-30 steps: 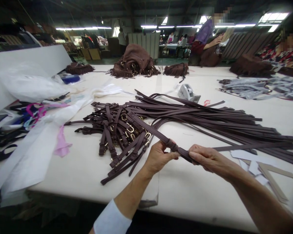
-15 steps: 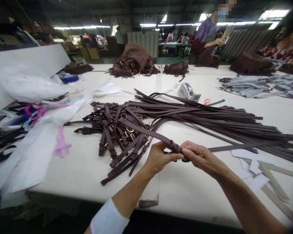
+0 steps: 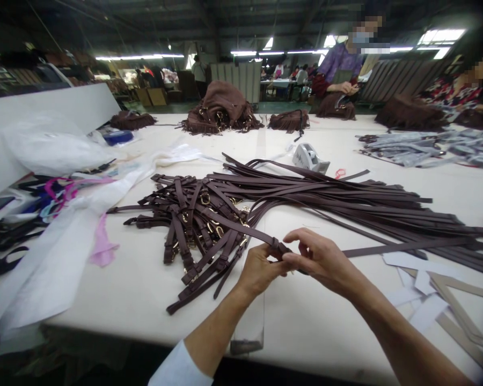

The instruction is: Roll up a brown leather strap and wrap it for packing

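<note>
Several white sheets [image 3: 60,268] are draped over the table [image 3: 314,321] well to the left of the left hand [image 3: 261,271], and beyond them a translucent plastic bag [image 3: 52,147] is laid. A pink cloth scrap [image 3: 103,246] is spread at the sheets' right edge, nearer that hand. Between the scrap and the left hand, a heap of dark brown straps [image 3: 180,195] is piled in a tangle, with gold-coloured metal hardware [image 3: 205,199] exposed among them. Well beyond the left hand, fringed brown bags [image 3: 225,102] are stacked at the far side.

One strap [image 3: 249,228] is stretched from the heap to the left hand, where it is pinched near its end between thumb and fingers. The right hand [image 3: 320,257] is held just beside, with its thumb set at the same strap end and its forefinger arched above; whether the strap is gripped by it cannot be told.

Past both hands, a grey tape dispenser [image 3: 309,157] is placed. Behind the right hand and off to its right, long strap lengths [image 3: 358,214] are fanned out. Farther beyond, a fringed bag [image 3: 336,107] is handled by a person in a purple top [image 3: 340,67]. To the right of the right hand, white paper pieces [image 3: 429,311] and tan strips [image 3: 459,305] are scattered, partly overlapping.
</note>
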Motion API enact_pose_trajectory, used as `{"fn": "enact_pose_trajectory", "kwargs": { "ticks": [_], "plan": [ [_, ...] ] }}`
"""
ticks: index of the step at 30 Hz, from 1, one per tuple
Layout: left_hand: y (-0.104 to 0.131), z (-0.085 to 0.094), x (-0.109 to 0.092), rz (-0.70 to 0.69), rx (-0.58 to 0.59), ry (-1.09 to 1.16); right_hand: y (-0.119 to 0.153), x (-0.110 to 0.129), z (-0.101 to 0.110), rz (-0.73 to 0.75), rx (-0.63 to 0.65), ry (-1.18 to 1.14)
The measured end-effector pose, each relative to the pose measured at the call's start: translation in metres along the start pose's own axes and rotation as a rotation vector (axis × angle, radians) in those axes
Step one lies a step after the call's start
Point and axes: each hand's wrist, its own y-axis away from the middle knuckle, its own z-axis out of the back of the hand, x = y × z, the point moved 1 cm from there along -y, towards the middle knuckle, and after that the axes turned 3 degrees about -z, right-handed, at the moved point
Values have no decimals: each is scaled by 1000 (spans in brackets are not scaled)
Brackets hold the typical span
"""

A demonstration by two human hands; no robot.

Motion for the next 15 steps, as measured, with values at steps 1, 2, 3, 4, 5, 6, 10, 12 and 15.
{"fn": "enact_pose_trajectory", "kwargs": {
  "ticks": [1,2,3,4,5,6,10,12,15],
  "plan": [
    [0,2,-1,5,1,-5,0,1,-2,6,18,-18],
    [0,3,-2,8,1,-7,1,1,-4,13,23,-39],
    [1,4,-3,11,2,0,1,2,-5,18,15,-67],
    [2,4,-3,15,6,13,2,2,-7,16,-5,-102],
    [3,3,-3,19,13,23,2,2,-8,5,-32,-138],
    [4,2,-2,23,28,21,1,3,-8,-9,-57,-175],
    [9,-15,7,26,142,-39,-18,13,2,9,-183,-224],
    [9,-23,10,43,161,-17,-35,19,9,48,-239,-217],
    [10,-28,7,14,141,-44,-57,24,13,79,-263,-339]
  ]
}}
